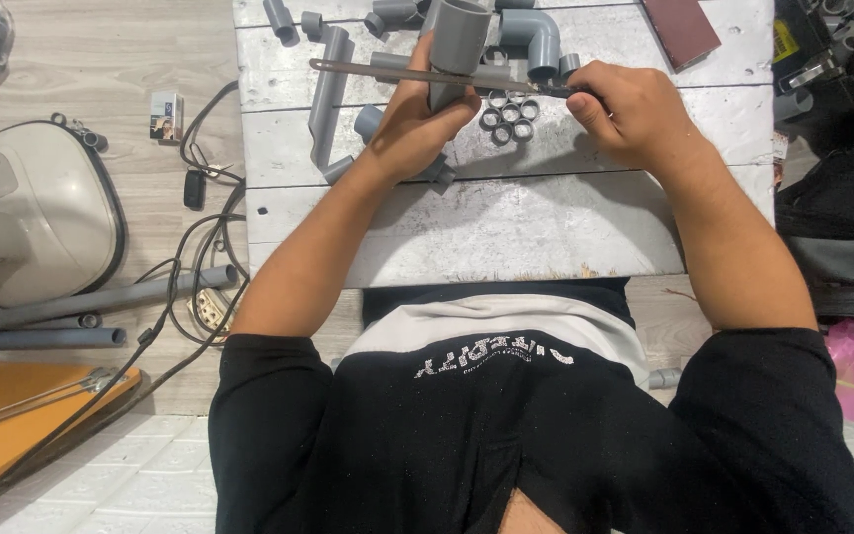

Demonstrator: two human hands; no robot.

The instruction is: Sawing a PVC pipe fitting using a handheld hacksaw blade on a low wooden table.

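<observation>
My left hand (417,124) grips a short grey plastic pipe (459,40) and holds it upright over the white wooden table (506,227). A thin saw blade (397,72) lies across the pipe, running left from my right hand (625,109), which is closed around its handle end. Just below the blade, between my two hands, several small grey cut rings (508,114) lie clustered on the table. My wrists and forearms hide part of the table behind them.
Grey pipe pieces and elbow fittings (531,35) crowd the table's far edge, with a long pipe (326,94) at the left. A dark red block (681,30) lies far right. On the floor left: a white fan base (37,213), black cables (200,247), long grey pipes (81,302).
</observation>
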